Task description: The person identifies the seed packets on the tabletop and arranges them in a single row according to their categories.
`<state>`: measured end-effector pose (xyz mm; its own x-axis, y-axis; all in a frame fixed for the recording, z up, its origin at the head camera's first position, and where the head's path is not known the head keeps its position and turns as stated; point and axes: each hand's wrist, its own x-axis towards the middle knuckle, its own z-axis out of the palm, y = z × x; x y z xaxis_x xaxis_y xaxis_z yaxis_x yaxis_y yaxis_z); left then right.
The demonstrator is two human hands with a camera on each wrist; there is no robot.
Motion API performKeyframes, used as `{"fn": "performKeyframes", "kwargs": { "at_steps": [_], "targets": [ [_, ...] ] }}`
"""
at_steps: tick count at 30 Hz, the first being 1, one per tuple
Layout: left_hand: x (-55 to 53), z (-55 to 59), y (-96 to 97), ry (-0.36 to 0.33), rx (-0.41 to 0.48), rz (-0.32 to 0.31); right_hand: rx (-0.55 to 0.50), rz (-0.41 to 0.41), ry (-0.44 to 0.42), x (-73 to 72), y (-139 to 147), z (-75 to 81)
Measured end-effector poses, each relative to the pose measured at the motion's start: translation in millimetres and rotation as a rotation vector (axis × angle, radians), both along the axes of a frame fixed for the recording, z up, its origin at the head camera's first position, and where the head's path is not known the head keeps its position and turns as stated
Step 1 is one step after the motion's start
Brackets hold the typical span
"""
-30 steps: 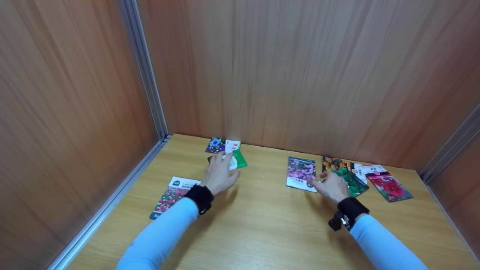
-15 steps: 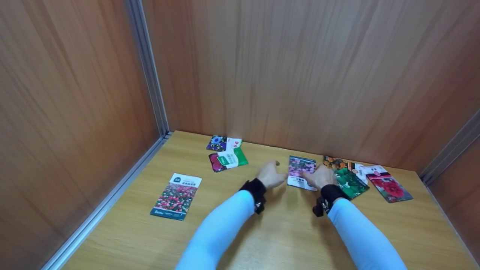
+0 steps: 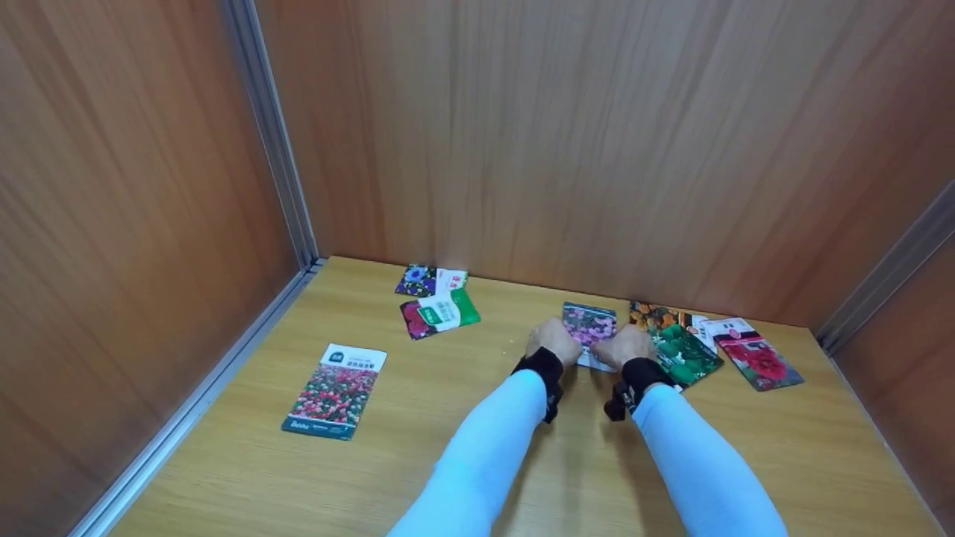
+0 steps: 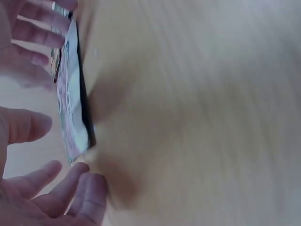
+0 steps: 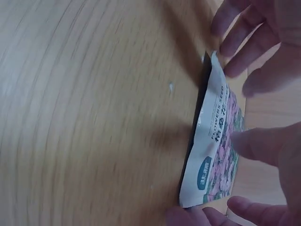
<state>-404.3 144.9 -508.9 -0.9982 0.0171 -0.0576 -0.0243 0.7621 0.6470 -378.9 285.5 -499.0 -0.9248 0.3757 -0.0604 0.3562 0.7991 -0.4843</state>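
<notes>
A seed packet with pink flowers and a white near end (image 3: 589,322) lies at the back of the table, between both hands. My left hand (image 3: 553,341) is at its left edge; in the left wrist view its fingers are spread, apart from the packet's corner. On the other side is my right hand (image 3: 625,346). The right wrist view shows its thumb (image 5: 256,145) over the packet's face and fingertips beside the lower corner, not closed together. Whether the thumb touches the packet cannot be told.
Right of the hands lie a green-leaf packet (image 3: 683,355), an orange-flower packet (image 3: 653,315) partly beneath it, and a red-flower packet (image 3: 761,361). Leftward are a green-and-white packet (image 3: 442,313), a blue-flower packet (image 3: 418,280) and a pink-and-red flower packet (image 3: 336,391). Wooden panels (image 3: 522,149) enclose the table.
My left hand has left the green-and-white packet and moved right to the pink-flower packet. My right hand has shifted left to the same packet's right edge.
</notes>
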Motion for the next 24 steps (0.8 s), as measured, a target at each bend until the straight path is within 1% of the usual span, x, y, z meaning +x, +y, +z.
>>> {"fn": "performKeyframes", "kwargs": {
  "at_steps": [2,4,5,9,12,13,14,16,19,20,22,24],
  "targets": [
    [-0.2,-1.2,2.5,0.021,0.009,0.007,-0.009,0.007,0.002,0.8,-1,-0.2],
    [-0.5,-1.2,2.4,0.022,0.032,0.015,-0.037,0.011,0.000,2.5,-1,-0.7],
    [-0.7,-1.1,1.4,0.014,0.050,0.017,-0.069,0.008,-0.002,3.6,-2,-0.7],
    [-4.7,-3.9,-7.6,-0.033,0.125,0.039,-0.254,-0.021,-0.009,8.2,-2,1.1],
    [-16.8,-15.6,-15.8,-0.032,0.174,0.068,-0.427,-0.055,-0.011,7.7,-5,2.3],
    [-23.2,-22.2,-16.7,-0.033,0.201,0.079,-0.485,-0.066,-0.013,6.6,-6,2.4],
    [-24.7,-22.9,-19.4,-0.036,0.231,0.090,-0.537,-0.075,-0.016,5.5,-7,2.7],
    [-26.7,-22.8,-23.5,-0.058,0.294,0.114,-0.637,-0.090,-0.022,2.5,-9,2.6],
    [-21.7,-14.2,-28.9,-0.126,0.380,0.146,-0.785,-0.089,-0.029,-0.5,-14,1.8],
    [-16.9,-8.5,-31.2,-0.148,0.399,0.151,-0.840,-0.090,-0.023,-0.8,-16,1.2],
    [-13.7,-6.4,-32.6,-0.184,0.434,0.152,-0.956,-0.094,-0.007,0.0,-19,0.8],
    [-12.6,-6.0,-33.1,-0.212,0.485,0.150,-1.029,-0.085,0.028,2.2,-21,0.8]
  ]
}}
